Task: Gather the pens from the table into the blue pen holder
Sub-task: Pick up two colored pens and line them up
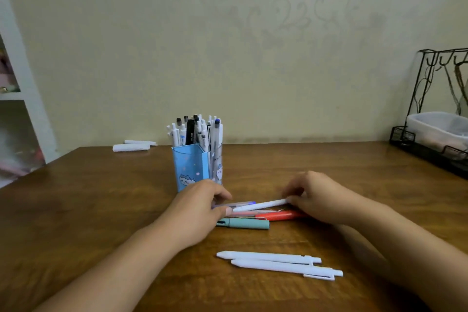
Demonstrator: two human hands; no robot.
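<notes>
Right now my right hand (319, 197) pinches one end of a white pen (260, 205), whose long axis runs left to right across the table (76, 210); my left hand (200, 206) closes fingers over its other end, atop the red pen (281, 216) and teal pen (247, 223). Just beyond my left hand stands the holder (191, 167), already crowded, so I judge the left the nearer one. Two more white pens (278, 263) lie near me.

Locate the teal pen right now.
The teal pen lies flat on the table at centre of the head view, just nearer the camera than the red pen, beside the left hand and beyond the two white pens.
</notes>
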